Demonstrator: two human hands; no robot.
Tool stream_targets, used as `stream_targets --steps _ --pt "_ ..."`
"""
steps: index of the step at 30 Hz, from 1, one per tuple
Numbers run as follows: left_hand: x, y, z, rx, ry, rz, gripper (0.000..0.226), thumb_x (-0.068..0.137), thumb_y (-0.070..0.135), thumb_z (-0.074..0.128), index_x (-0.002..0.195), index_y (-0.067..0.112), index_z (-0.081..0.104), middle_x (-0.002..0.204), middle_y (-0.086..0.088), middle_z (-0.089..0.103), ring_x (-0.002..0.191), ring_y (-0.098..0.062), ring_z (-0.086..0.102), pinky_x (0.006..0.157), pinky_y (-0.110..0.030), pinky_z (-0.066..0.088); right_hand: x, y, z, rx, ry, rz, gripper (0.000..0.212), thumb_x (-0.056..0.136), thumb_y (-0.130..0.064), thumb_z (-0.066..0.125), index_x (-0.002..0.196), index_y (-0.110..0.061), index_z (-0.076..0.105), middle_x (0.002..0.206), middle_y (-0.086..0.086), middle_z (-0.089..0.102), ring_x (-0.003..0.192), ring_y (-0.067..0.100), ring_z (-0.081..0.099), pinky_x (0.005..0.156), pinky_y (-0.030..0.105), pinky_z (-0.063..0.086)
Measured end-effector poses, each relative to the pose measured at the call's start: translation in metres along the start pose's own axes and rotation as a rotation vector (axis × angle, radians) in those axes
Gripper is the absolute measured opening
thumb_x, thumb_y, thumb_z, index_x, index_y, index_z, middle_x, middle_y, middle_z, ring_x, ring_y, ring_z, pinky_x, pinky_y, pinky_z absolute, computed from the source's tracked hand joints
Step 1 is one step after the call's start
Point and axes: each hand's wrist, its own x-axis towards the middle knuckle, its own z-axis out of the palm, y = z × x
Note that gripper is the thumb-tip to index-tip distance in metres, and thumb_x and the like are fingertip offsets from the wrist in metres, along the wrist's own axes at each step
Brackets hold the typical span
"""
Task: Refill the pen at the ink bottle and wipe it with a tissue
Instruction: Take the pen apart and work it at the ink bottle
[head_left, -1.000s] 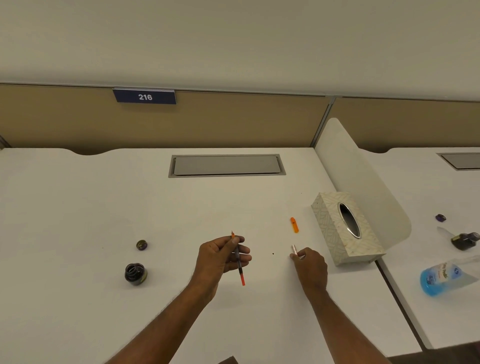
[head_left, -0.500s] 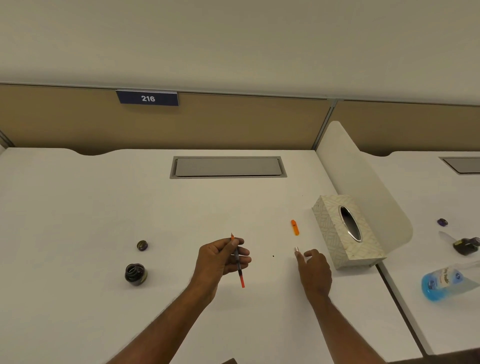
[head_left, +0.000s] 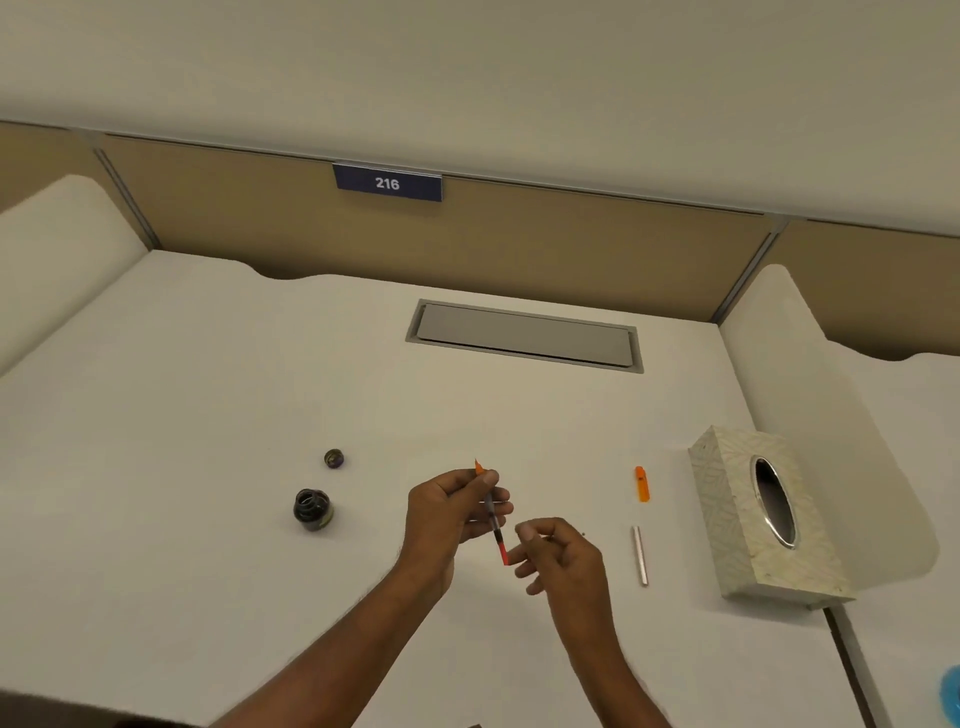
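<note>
Midair, left hand pinching pen

Office cubicle, partition panel, numbered plate

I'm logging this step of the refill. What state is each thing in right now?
ink bottle: open, upright
bottle cap: off, on desk
pen: barrel off, held by left hand
silver barrel: lying on desk
orange cap: lying on desk
right hand: empty, reaching for pen
tissue box: no tissue showing
</note>
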Motion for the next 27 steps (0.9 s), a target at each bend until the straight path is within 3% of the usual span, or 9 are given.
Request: stream_targets --steps 4,8,12,17,21,24,27 --pt "-0.002 0.002 -0.008 -0.060 0.123 0.031 0.020 0.086 0.021 0.072 0.091 0.002 0.074 0.084 -0.019 0.076 0.082 -0.033 0.075 0.078 -0.041 0.061 -0.008 -0.009 0.014 0.050 -0.093 0.002 0.011 0.087 -0.023 0.073 0.096 -0.023 0.068 0.074 0.000 0.077 0.072 0.018 0.071 0.060 0.031 0.059" --pt "-0.001 0.004 -0.020 -0.111 0.215 0.042 0.019 0.084 0.020 0.075 0.090 0.003 0.074 0.081 -0.019 0.076 0.083 -0.035 0.075 0.080 -0.041 0.061 -0.008 -0.010 0.030 0.045 -0.069 -0.008 0.017 0.079 -0.013 0.081 0.089 -0.023 0.071 0.074 0.000 0.075 0.073 0.018 0.072 0.068 0.028 0.060" --pt "0.006 0.009 -0.037 -0.139 0.236 0.046 0.017 0.083 0.021 0.075 0.088 0.004 0.075 0.081 -0.018 0.076 0.084 -0.036 0.074 0.082 -0.041 0.061 -0.005 -0.011 0.049 0.056 -0.036 -0.022 0.012 0.080 -0.012 0.079 0.083 -0.023 0.075 0.079 -0.006 0.076 0.079 0.015 0.072 0.078 0.031 0.059" --pt "0.020 0.017 -0.066 -0.167 0.192 0.033 0.016 0.084 0.022 0.074 0.089 0.007 0.074 0.086 -0.016 0.077 0.090 -0.034 0.074 0.085 -0.043 0.060 0.003 -0.021 0.076 0.101 0.040 -0.017 0.012 0.082 -0.009 0.077 0.080 -0.021 0.077 0.076 -0.005 0.076 0.076 0.018 0.073 0.075 0.028 0.055" --pt "0.027 0.025 -0.106 -0.245 0.147 -0.021 0.040 0.080 0.023 0.076 0.117 0.009 0.066 0.101 -0.011 0.078 0.094 -0.029 0.075 0.084 -0.044 0.060 0.011 -0.035 0.102 0.138 0.111 -0.044 0.011 0.083 -0.007 0.075 0.082 -0.018 0.077 0.078 0.000 0.076 0.076 0.022 0.073 0.074 0.028 0.055" --pt "0.025 0.031 -0.155 -0.277 0.266 0.075 0.038 0.086 0.016 0.072 0.122 0.010 0.061 0.106 -0.011 0.076 0.094 -0.032 0.075 0.086 -0.046 0.058 0.019 -0.046 0.117 0.137 0.134 -0.072 0.010 0.083 -0.006 0.075 0.084 -0.016 0.077 0.079 0.001 0.076 0.077 0.023 0.073 0.072 0.024 0.055" --pt "0.026 0.035 -0.215 -0.165 0.392 0.283 0.034 0.087 0.010 0.070 0.121 0.010 0.062 0.110 -0.010 0.075 0.097 -0.031 0.073 0.090 -0.047 0.056 0.027 -0.055 0.130 0.006 0.116 -0.177 0.012 0.083 -0.004 0.076 0.085 -0.016 0.077 0.080 -0.002 0.076 0.079 0.015 0.072 0.070 0.017 0.056"
